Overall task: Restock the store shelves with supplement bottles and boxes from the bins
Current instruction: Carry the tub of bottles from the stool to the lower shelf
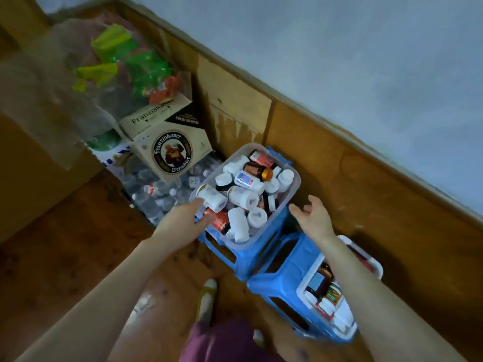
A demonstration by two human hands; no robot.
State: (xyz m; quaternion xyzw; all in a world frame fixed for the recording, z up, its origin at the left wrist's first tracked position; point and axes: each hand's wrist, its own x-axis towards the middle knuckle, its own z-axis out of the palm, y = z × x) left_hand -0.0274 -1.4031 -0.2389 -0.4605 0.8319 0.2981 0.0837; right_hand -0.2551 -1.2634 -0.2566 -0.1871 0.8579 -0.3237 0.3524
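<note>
A stockroom-like corner: a beer carton [167,142], shrink-wrapped water bottles [154,194] and a bag of bright packets [117,56] lie piled on the wooden floor [65,244] against wood panelling [326,178], beside a clear bin [296,178] of supplement bottles [241,197] set on a blue stool [243,259].

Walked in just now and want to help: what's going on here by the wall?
A person leans over a clear bin heaped with supplement bottles, set on a blue stool. The left hand reaches the bin's near corner, fingers extended beside a white bottle, gripping nothing. The right hand hovers open by the bin's other side. A second bin sits on a second stool under the right forearm.
</note>
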